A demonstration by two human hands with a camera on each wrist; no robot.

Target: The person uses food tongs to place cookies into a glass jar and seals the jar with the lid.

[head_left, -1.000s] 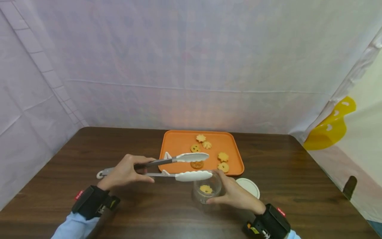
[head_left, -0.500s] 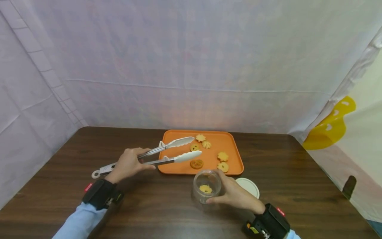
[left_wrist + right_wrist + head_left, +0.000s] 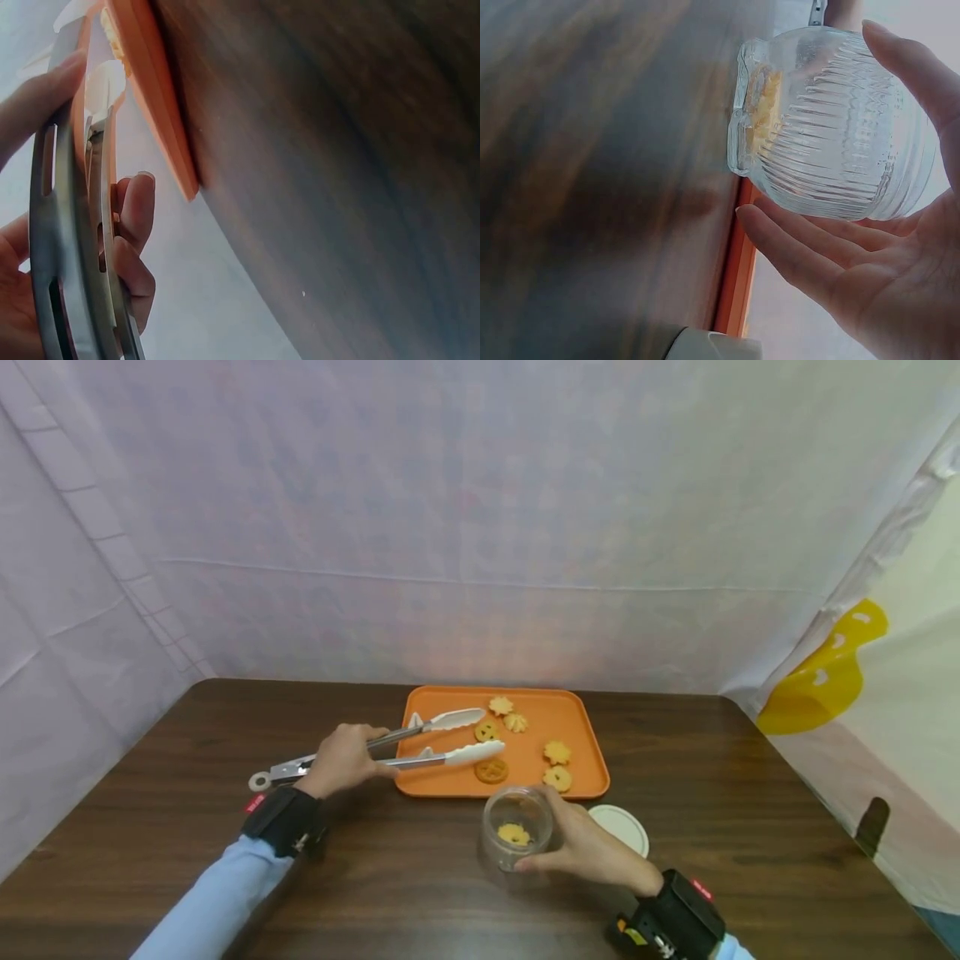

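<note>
tongs (image 3: pixel 423 761), gripped in the left hand (image 3: pixel 343 762), reach with parted arms over biscuits (image 3: pixel 491 770) on the orange tray (image 3: pixel 558 710); squeezing too hard might crumble one. the right hand (image 3: pixel 581 843) holds the glass jar (image 3: pixel 840 135) between thumb and fingers; a bump could tip it. only the right wrist view shows its ribbed sides.

Behind and beside the brown table (image 3: pixel 720 793), we see pale cloth (image 3: pixel 465 518); at right, a white-spotted yellow shape (image 3: pixel 804 706) and, lower down, a dark oval patch (image 3: pixel 872 827).
</note>
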